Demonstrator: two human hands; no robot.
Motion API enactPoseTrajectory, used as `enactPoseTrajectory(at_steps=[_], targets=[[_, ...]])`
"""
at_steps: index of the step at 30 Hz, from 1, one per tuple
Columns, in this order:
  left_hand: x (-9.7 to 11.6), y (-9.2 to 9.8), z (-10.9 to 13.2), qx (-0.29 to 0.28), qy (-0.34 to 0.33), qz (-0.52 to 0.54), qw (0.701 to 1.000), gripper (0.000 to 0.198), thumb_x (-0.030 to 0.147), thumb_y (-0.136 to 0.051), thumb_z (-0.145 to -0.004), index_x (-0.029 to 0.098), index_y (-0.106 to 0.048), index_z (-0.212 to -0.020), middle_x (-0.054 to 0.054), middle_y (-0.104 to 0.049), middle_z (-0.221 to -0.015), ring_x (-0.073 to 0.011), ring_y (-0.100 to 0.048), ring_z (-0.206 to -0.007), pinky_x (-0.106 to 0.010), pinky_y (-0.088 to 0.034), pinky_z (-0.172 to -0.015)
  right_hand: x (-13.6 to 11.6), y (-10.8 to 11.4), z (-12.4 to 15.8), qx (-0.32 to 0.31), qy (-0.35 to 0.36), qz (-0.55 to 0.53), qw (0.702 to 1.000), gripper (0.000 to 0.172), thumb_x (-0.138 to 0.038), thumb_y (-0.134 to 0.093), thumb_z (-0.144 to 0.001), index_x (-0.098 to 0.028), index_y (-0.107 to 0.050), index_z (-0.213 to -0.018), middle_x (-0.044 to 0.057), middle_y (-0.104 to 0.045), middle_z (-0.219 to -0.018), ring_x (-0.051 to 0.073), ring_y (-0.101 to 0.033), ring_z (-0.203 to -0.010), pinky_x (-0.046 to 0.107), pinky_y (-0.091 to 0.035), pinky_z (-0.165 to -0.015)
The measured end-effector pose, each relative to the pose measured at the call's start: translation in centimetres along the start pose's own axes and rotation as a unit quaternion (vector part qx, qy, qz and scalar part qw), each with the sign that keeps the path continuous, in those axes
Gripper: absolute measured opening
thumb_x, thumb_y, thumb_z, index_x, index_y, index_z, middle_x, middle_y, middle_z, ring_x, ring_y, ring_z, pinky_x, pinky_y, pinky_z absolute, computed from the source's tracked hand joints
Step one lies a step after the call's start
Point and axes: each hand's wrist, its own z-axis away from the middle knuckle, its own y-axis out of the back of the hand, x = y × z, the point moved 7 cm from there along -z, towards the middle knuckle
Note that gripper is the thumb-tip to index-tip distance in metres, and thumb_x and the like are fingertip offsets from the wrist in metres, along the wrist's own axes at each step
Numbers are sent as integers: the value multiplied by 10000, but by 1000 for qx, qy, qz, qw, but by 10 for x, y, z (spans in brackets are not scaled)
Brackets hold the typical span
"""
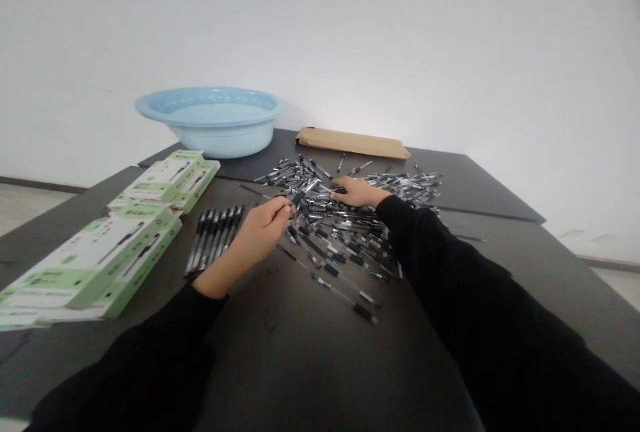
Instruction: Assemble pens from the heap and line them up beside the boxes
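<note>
A heap of black and clear pens (350, 219) lies spread over the middle of a dark table (300, 352). My left hand (263, 229) is closed in a pinch on a pen at the heap's left edge. My right hand (356, 192) rests on top of the heap, fingers curled onto the pens; what they grip is hidden. A neat row of several black pens (215, 235) lies just left of my left hand. Both arms wear black sleeves.
Green and white pen boxes (100, 259) lie at the left, with more such boxes (173, 182) behind them. A pale blue basin (213, 119) stands at the back left. A flat brown cardboard box (353, 143) lies at the back, before a white wall.
</note>
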Motion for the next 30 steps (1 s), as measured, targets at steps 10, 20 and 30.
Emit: enactPoseTrajectory(at_steps=[10, 20, 30], targets=[[4, 0, 5, 2, -29, -79, 996, 271, 339, -395, -936, 203, -545, -755, 9, -570, -659, -163, -546, -651, -269, -359, -623, 19, -5, 0, 37, 8, 44, 998, 426, -291, -451, -989, -131, -582, -1361, 180, -608, -1257, 257, -568, -1184, 348, -389, -1054], [13, 8, 8, 8, -31, -167, 986, 265, 336, -394, -932, 198, -614, -880, -35, -660, -741, -196, -612, -702, -283, -386, -649, 33, -18, -18, 13, -58, 83, 995, 568, -453, -255, -1024, -188, -362, -1514, 180, -429, -1521, 356, -412, -1378, 568, -298, -1107], [12, 11, 10, 10, -34, -190, 981, 271, 341, -387, -942, 205, -622, -925, -50, -708, -796, -209, -647, -750, -287, -412, -659, 32, -20, -22, -5, -72, 32, 997, 658, -540, -271, -995, -175, -318, -1540, 167, -337, -1584, 362, -311, -1448, 567, -237, -1152]])
